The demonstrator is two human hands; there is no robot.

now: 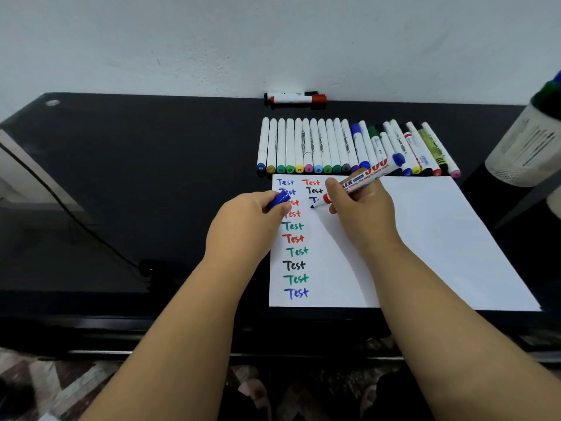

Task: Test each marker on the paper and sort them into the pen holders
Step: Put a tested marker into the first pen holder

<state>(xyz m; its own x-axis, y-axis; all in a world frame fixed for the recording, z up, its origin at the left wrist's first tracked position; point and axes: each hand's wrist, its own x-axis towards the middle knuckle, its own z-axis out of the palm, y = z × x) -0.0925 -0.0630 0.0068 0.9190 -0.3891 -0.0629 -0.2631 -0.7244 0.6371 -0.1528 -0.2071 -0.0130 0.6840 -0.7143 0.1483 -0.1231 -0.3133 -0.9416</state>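
a plain white wall (pixel 273 41) is filling the upper part of the view, lightly scuffed and evenly lit. a glossy black desk (pixel 136 177) is standing flush against it — its dark top is reflecting the pale wall along the left side. a thin black cable (pixel 76 220) is running across that left part of the desk toward its front edge. below the desk's front edge, a patterned floor (pixel 45 381) is showing in dim light — brownish and pale shapes, blurred.
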